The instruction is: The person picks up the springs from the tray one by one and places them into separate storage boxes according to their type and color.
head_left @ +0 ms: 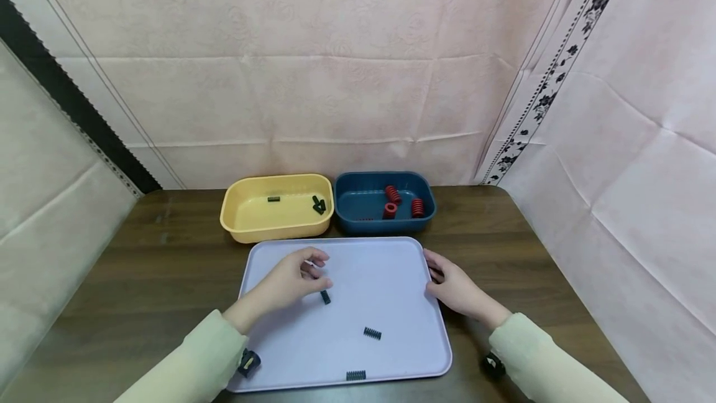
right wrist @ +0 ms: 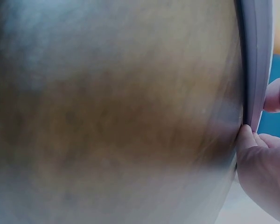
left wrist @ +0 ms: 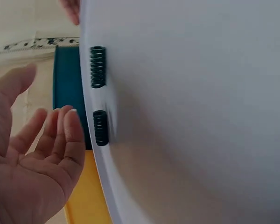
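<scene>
My left hand (head_left: 293, 278) hovers over the left part of the white tray (head_left: 403, 310). Its fingers are loosely bent, with thumb and fingers apart and nothing between them in the left wrist view. Just below the thumb in the head view lies a small dark green spring (head_left: 325, 296). A second green spring (head_left: 372, 333) rests right of the tray's middle, and a third spring (head_left: 355, 375) lies by the front rim. At the tray's right rim, my right hand (head_left: 455, 288) pinches the edge, thumb on the inner side and fingers against the outside.
Behind the tray stands a yellow bin (head_left: 274, 233) with several small dark springs inside. Beside it, a blue bin (head_left: 358, 227) contains several red springs (head_left: 393, 194). The wooden table (head_left: 151, 303) meets pale cloth walls (head_left: 335, 98) at the back and sides.
</scene>
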A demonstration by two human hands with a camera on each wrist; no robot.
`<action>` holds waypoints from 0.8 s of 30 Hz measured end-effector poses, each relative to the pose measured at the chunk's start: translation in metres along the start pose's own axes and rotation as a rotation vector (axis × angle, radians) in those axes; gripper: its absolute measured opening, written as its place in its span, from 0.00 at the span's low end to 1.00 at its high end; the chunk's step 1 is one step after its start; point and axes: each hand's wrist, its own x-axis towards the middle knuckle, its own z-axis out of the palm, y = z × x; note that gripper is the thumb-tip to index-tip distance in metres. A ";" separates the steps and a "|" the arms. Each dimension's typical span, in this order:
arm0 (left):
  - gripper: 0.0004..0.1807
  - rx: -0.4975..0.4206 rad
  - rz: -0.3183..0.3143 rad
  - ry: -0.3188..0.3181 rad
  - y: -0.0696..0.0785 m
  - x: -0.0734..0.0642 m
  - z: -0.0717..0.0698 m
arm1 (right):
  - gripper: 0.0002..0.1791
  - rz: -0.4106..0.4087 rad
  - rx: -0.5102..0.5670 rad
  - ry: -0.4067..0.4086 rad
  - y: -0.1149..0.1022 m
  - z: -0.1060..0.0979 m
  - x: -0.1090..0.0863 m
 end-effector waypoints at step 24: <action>0.09 0.321 0.080 -0.140 -0.008 -0.009 0.008 | 0.40 0.006 0.012 -0.004 0.002 0.000 0.002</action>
